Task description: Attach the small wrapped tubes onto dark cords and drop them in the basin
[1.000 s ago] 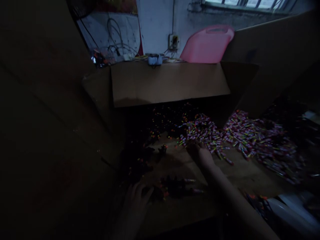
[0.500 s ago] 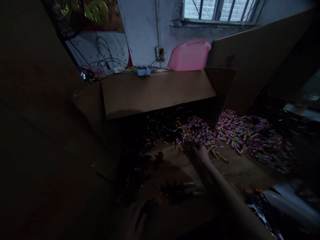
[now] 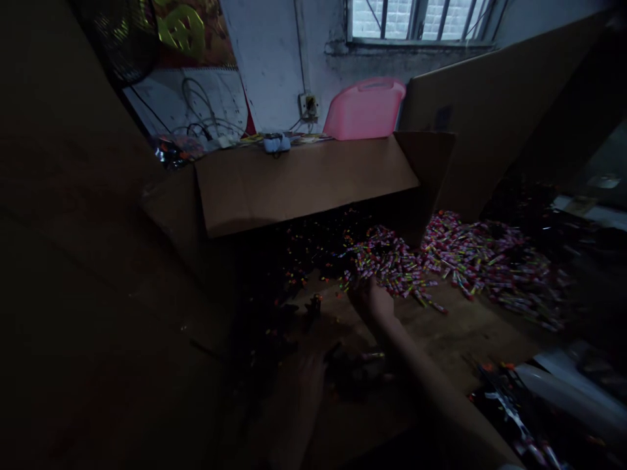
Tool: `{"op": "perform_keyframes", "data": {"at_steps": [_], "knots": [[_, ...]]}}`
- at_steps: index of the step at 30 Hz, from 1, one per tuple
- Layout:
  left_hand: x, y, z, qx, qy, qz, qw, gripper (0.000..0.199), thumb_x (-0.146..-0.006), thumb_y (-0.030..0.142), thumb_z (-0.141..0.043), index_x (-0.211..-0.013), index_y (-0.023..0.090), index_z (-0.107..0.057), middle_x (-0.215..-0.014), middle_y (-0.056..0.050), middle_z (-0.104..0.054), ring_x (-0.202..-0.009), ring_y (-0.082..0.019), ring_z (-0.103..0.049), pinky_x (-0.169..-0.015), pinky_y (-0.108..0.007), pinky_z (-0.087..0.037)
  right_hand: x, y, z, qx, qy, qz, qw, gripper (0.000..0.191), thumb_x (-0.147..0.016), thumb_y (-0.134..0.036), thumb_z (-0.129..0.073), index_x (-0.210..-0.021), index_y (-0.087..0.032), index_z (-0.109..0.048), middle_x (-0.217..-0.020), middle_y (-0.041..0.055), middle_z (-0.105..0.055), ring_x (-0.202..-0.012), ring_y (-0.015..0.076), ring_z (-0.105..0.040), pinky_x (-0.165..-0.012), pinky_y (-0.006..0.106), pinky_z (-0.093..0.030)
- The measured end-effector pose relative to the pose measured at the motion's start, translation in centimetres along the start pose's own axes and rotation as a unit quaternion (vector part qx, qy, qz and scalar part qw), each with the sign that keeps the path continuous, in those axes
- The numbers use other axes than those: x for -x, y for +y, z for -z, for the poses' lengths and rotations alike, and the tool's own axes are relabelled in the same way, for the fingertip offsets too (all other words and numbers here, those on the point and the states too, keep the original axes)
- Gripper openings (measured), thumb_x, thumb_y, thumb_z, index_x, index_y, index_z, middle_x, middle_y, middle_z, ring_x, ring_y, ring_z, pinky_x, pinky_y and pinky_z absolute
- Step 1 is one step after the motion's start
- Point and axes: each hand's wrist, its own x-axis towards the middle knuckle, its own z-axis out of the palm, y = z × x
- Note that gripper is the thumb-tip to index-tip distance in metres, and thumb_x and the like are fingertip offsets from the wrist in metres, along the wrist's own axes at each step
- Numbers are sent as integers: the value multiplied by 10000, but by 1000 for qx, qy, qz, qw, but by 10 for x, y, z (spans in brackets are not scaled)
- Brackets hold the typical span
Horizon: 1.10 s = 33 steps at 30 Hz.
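Observation:
My right hand [image 3: 378, 301] reaches to the near edge of a pile of small pink-and-white sticks [image 3: 392, 267] with yellow-green bits. Its fingers curl down into shadow, and what they hold, if anything, is hidden. My left hand [image 3: 309, 380] is low in the middle, dim and blurred, beside a cluster of dark pieces [image 3: 350, 372]. Whether its fingers grip one of them is too dark to see. A pale stick [image 3: 373, 356] protrudes from that cluster. Farther back lies a small black piece with an orange tip [image 3: 313, 304].
An open cardboard box [image 3: 308, 186] stands behind, its flap folded toward me. More pink sticks [image 3: 490, 261] spread right across the wooden table [image 3: 455, 333]. Black and silver parts [image 3: 514, 418] lie lower right. A large brown panel [image 3: 98, 261] blocks the left. A pink plastic container [image 3: 365, 111] stands behind.
My right hand has shifted left and slightly nearer along the edge of the pile. My left hand has moved up and right, closer to the dark cluster. The view has shifted slightly.

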Motion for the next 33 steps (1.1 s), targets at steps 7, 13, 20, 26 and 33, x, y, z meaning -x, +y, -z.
{"op": "perform_keyframes", "data": {"at_steps": [7,13,20,26,33], "knots": [[-5,4,15,91,17,72,993,265,-876,249,-446,-1059,197,-631,-1051,-95,-686,-983,-254,-638,-862,-423,-512,1,31,20,-149,42,54,986,429,-741,-346,-547,-1114,-136,-513,-963,118,-669,-847,235,-620,-719,304,-448],[-9,12,26,189,19,127,974,230,-852,259,-478,-992,213,-654,-994,-76,-684,-941,-229,-641,-841,-383,-516,0,58,31,-267,49,46,961,443,-745,-561,-454,-779,-143,-593,-691,65,-639,-639,198,-578,-596,301,-453],[-19,16,43,349,77,291,887,389,-722,345,-665,-1091,225,-629,-1001,-61,-684,-946,-233,-642,-855,-374,-512,-10,71,37,-247,59,20,967,392,-835,-518,-368,-881,-179,-559,-786,55,-653,-752,204,-613,-640,299,-477],[-34,32,62,450,98,344,818,326,-700,416,-679,-926,183,-659,-979,-71,-687,-963,-234,-632,-880,-354,-491,-4,56,28,-76,1,7,997,322,-771,-358,-584,-1008,-139,-580,-886,145,-668,-870,290,-630,-753,368,-445],[-39,40,63,572,57,349,740,650,-642,378,-744,-1221,190,-515,-982,-77,-690,-915,-210,-650,-835,-333,-505,3,48,28,35,-34,-32,998,373,-855,-390,-501,-1093,-111,-572,-1057,208,-645,-988,302,-621,-797,350,-435]]}}
